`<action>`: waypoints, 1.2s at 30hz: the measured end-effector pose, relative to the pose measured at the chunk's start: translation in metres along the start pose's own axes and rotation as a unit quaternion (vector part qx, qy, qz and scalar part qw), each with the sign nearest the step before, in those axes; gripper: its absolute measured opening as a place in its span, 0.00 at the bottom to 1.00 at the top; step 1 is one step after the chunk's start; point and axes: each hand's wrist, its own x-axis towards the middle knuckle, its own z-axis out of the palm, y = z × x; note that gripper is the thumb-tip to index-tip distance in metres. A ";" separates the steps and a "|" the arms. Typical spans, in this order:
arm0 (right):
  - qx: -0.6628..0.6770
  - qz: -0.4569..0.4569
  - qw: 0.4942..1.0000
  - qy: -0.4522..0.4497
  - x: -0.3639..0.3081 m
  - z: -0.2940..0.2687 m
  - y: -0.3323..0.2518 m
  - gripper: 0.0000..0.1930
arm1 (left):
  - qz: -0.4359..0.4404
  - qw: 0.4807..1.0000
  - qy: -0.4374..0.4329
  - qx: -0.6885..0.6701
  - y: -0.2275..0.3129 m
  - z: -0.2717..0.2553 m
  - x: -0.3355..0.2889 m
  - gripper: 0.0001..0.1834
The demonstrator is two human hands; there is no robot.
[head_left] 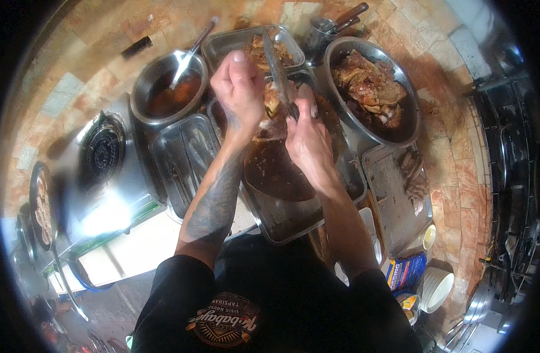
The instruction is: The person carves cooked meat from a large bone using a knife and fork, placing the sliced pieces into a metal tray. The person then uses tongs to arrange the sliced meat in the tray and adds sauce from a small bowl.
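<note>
My right hand (310, 138) grips a broad-bladed knife (276, 65), its dark blade pointing away from me over the round wooden chopping board (281, 173). To the left of the blade, my left hand (240, 85) is raised in a closed fist. Whatever its fingers may hold is hidden. Pieces of meat (271, 129) lie on the board between my hands, partly covered by them. The board sits in a metal tray (281, 226). Beyond it, another metal tray (220, 50) contains chopped browned meat (270, 53).
At right stand an oval bowl (412, 100) of roasted meat and a tray (399, 215) with meat pieces. On the left are a bowl of dark sauce (149, 109) with a ladle (187, 59), a tray of utensils (184, 126) and a stove burner (102, 144).
</note>
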 end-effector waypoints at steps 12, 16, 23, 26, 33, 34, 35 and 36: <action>-0.015 0.074 0.996 -0.051 -0.091 -0.010 0.015 0.21 | 0.021 0.998 -0.002 0.066 -0.002 0.003 0.008 0.22; 0.025 0.029 0.999 -0.031 -0.061 0.004 0.023 0.21 | 0.009 0.997 -0.017 0.081 -0.005 0.001 0.010 0.20; 0.000 0.065 0.994 -0.083 -0.076 0.004 0.039 0.21 | 0.013 0.996 -0.029 0.083 0.000 -0.001 0.007 0.20; -0.006 -0.046 0.999 0.013 -0.069 0.023 0.047 0.22 | -0.044 0.995 -0.051 0.067 0.019 0.004 0.010 0.20; 0.051 -0.071 0.995 0.050 -0.077 0.025 0.049 0.21 | -0.041 0.993 -0.037 0.107 0.040 0.001 0.029 0.20; 0.040 -0.033 0.998 0.022 -0.081 0.018 0.046 0.21 | -0.083 0.992 -0.040 0.090 0.034 0.003 0.027 0.19; 0.032 -0.011 0.999 -0.007 -0.088 0.009 0.043 0.21 | -0.125 0.986 -0.039 0.107 0.030 -0.001 0.026 0.19; 0.024 0.010 0.999 -0.033 -0.090 0.004 0.040 0.21 | -0.063 0.988 -0.032 0.137 0.025 -0.003 0.024 0.19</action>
